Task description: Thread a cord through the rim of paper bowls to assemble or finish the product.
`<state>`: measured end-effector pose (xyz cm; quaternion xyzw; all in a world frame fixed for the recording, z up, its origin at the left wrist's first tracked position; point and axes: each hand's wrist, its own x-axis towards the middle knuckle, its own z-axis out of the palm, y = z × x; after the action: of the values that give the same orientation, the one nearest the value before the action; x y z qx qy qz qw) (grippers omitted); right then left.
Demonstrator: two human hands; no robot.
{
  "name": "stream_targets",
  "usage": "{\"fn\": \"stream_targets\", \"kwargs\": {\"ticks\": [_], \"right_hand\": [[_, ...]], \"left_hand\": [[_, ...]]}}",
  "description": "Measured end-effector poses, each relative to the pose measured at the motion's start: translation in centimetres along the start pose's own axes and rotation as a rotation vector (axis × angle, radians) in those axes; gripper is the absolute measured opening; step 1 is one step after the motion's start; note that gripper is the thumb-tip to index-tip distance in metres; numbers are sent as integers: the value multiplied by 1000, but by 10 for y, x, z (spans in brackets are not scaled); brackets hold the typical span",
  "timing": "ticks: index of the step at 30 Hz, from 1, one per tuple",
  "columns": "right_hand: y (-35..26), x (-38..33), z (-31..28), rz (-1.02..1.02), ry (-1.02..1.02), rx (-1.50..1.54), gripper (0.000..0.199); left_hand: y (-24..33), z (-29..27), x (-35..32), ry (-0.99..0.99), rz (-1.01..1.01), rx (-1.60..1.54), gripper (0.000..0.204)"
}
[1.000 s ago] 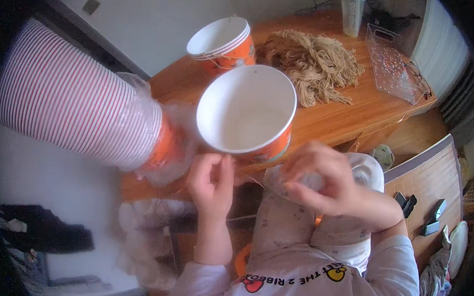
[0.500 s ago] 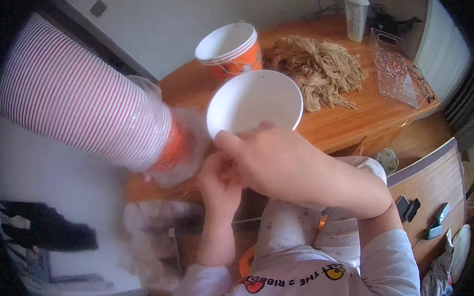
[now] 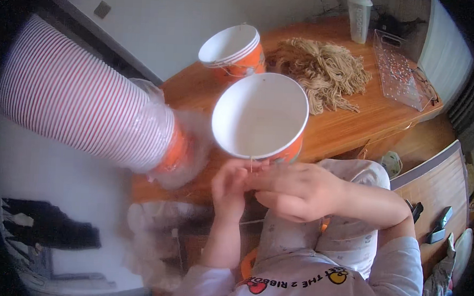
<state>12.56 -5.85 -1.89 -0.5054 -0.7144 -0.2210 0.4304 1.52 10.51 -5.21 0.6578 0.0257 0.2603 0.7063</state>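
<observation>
Threading a cord handle into the paper bucket

Your left hand [image 3: 230, 182] and right hand [image 3: 293, 191] pinch a thin string [image 3: 251, 165] at the near rim of the orange paper bucket [image 3: 260, 117], which stands mouth-up on the wooden table [image 3: 356, 122]. The string points upright; this side looks unfinished, while the bucket behind [image 3: 231, 48] seems done.

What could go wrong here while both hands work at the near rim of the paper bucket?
The paper bucket sits near the table's front edge, so a tug from the left hand or right hand might pull it off. The thin string pinched at the rim could slip free. The long stack of cups lies close and might get nudged.
</observation>
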Motion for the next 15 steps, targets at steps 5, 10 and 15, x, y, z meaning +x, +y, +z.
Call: {"fn": "stream_targets", "kwargs": {"ticks": [5, 10, 15], "right_hand": [[6, -31, 12, 110, 77, 136, 24], [0, -37, 21, 490, 66, 228, 20], [3, -45, 35, 731, -65, 641, 25]], "left_hand": [[14, 7, 5, -19, -107, 33, 17], [13, 9, 2, -64, -37, 69, 12], [13, 14, -2, -65, -6, 88, 12]]}}
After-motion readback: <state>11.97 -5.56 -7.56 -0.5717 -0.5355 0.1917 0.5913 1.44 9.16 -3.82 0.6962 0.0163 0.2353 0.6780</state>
